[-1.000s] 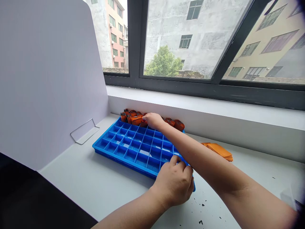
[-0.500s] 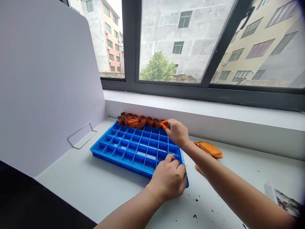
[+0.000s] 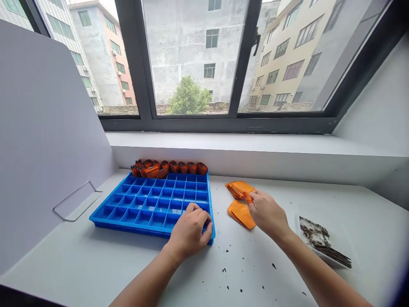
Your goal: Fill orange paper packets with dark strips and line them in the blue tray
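A blue compartment tray (image 3: 128, 222) lies on the white table, with folded orange pieces (image 3: 174, 166) with dark edges standing along its back row. My left hand (image 3: 191, 228) is at the tray's front right corner, fingers curled; what they grip, if anything, is hidden. Right of the tray are two stacks of flat orange pieces, a back stack (image 3: 238, 187) and a front stack (image 3: 242, 214). My right hand (image 3: 266, 211) is closed beside them, pinching a small orange piece (image 3: 246, 197) near the back stack.
A clear container (image 3: 322, 243) with dark flakes and a stack of dark strips stands at the right. Dark crumbs lie on the table (image 3: 252, 256). A bent wire frame (image 3: 76, 200) rests at the left by the grey panel (image 3: 47, 128). Windows line the back.
The view has turned to the right. My right hand has moved from the tray's back right corner to the orange stacks. My left hand remains at the tray's front right corner.
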A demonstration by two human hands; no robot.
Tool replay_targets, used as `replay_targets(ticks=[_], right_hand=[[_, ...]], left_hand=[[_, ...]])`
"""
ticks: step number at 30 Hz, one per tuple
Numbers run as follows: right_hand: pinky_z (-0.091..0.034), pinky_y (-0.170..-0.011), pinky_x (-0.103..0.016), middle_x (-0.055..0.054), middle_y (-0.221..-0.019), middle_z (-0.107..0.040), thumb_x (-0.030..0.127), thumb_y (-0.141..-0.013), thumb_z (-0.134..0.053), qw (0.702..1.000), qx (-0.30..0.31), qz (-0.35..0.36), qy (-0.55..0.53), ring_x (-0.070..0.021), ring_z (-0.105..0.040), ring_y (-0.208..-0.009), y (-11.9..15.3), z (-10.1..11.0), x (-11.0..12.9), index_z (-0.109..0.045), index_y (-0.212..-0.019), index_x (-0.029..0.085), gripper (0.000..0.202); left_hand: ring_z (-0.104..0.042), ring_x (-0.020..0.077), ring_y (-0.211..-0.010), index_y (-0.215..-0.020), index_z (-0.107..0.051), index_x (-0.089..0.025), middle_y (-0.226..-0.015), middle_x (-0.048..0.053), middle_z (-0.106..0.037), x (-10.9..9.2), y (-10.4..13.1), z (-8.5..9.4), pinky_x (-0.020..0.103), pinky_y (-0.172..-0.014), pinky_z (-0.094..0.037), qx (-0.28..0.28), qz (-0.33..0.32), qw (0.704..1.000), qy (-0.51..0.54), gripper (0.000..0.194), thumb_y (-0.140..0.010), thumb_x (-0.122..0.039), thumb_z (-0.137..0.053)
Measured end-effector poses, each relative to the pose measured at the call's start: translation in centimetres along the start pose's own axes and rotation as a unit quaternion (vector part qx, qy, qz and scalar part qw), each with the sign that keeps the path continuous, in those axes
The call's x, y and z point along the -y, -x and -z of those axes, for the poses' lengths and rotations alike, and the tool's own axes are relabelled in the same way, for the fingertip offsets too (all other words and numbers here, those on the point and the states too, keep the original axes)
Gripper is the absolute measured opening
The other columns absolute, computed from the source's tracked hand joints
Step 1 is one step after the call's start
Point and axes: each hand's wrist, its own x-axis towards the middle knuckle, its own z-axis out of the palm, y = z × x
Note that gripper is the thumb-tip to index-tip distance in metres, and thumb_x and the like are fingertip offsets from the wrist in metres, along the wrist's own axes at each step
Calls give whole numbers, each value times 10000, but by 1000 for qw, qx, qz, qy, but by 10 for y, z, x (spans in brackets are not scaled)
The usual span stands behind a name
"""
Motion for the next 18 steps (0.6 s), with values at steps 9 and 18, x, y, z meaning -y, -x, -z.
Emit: replay_targets(ticks=[9,18], right_hand=[[-416,-633,-309,-124,-1201,-688,330,-950,-719,991,102,36,85,-288,-633,-1121,17,5,0,-747,-1026,200,153],[-336,-578,-311,-95,-893,-682,378,-902,-819,983,138,79,95,-274,-641,-975,13,-1,-3,-685,-768,203,258]], left_hand=[[-591,312,-1083,-1041,-677,-199,-1006,87,-746,4,0,1,456,-830,-620,16,-6,1000,8,75,-1035,-194,-602],[-594,299,-1077,-1035,-685,-206,-1015,84,-750,6,0,1,432,-817,-621,20,-6,1000,11,66,-1033,-212,-620]])
